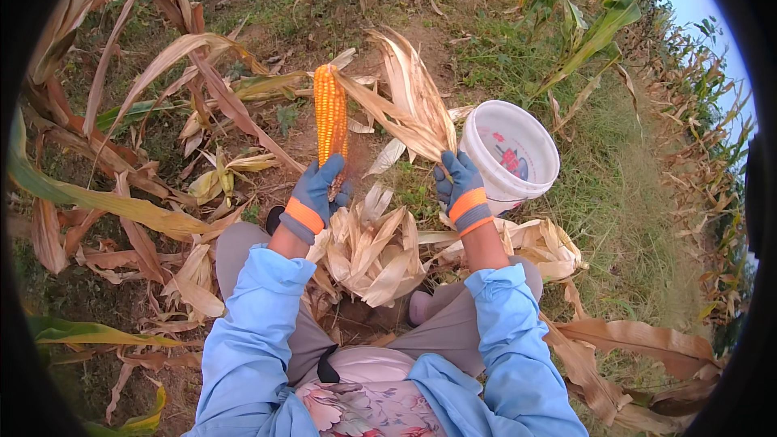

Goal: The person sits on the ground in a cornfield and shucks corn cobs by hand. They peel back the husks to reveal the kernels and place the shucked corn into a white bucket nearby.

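My left hand (322,189), in a grey-blue work glove with an orange cuff, grips a yellow ear of corn (331,112) near its lower end. The cob stands roughly upright, its kernels bare. My right hand (459,182), gloved alike, is closed around the gathered end of dry, papery corn husk (413,100). One strip of that husk reaches across to the top of the ear, where it seems attached. Below and between my hands lies a heap of pale stripped husks (373,249) on the ground.
Just right of my right hand stands a white plastic bucket (476,173) with a red print inside. Dry cornstalks and leaves (139,176) spread across the left. More husks (543,246) lie by my right knee. Grass (613,206) covers the ground to the right.
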### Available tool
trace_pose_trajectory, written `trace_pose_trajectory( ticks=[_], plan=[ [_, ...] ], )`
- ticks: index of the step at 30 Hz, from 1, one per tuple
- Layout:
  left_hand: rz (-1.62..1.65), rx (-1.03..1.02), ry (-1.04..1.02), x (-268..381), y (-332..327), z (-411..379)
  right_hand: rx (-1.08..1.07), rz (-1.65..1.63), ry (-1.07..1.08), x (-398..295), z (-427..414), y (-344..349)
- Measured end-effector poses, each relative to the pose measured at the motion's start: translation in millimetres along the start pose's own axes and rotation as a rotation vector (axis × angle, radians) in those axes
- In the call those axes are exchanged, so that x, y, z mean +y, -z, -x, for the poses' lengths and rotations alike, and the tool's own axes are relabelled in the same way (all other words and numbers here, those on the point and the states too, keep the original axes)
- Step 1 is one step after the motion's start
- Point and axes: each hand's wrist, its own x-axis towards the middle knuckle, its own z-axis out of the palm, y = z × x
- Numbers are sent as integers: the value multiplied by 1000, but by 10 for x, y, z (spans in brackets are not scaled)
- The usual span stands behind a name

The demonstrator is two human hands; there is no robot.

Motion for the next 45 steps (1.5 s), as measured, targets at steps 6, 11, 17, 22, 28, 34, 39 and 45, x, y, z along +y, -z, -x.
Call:
trace_pose_trajectory(
  ticks=[6, 11, 17, 22, 28, 34, 39, 45],
  plan=[
    [-114, 26, -53, -19, 91, -3, 85, 113, -44, 203, -136, 170],
    [-227, -53, -84, -88, 25, -3, 138, 1013, 343, 812, -513, 553],
    [-464, -13, -123, -84, 61, 60, -105, 476, 346, 243, -187, -86],
    [-715, -65, -441, -220, 105, -41, -217, 373, 464, -292, -133, -331],
    [-977, -125, -544, -218, 77, -47, -396, 706, 437, -576, -80, -308],
    [-731, -68, -499, -51, 52, -105, -402, 629, 231, -525, 37, -33],
    [-124, -26, -286, -50, 10, -152, -418, 533, 139, -457, 67, -19],
    [-131, 77, -232, -161, 19, -243, -264, 338, -55, -422, 55, 11]
  ],
)
